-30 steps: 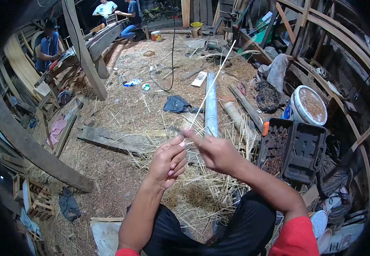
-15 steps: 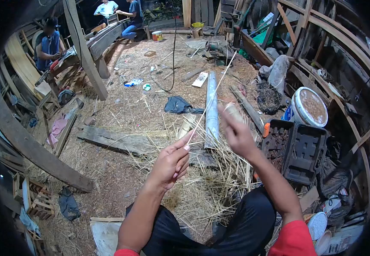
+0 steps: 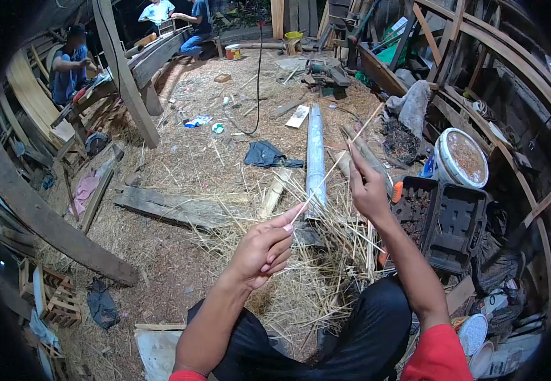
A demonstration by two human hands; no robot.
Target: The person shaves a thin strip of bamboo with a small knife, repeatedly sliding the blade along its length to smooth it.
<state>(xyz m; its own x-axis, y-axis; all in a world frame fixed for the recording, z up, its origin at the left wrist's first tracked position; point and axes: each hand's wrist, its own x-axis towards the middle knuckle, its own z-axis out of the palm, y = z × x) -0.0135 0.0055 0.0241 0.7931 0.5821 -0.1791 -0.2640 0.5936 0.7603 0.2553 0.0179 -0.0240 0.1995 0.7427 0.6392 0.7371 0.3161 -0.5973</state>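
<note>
The left hand [image 3: 264, 253] pinches the lower end of the thin strip [image 3: 367, 122], which slants over the grey pole [image 3: 315, 152] toward its right. Right of this pole, the right hand [image 3: 369, 193] is nearer the upper end; its grip I cannot tell.

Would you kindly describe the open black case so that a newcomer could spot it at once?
At the right, find the big white bucket. Just below it in the view lies the black case, opened into two halves. Its boxy shape, moulded hollows and the orange object at its upper left corner set it apart from the round bucket.
</note>
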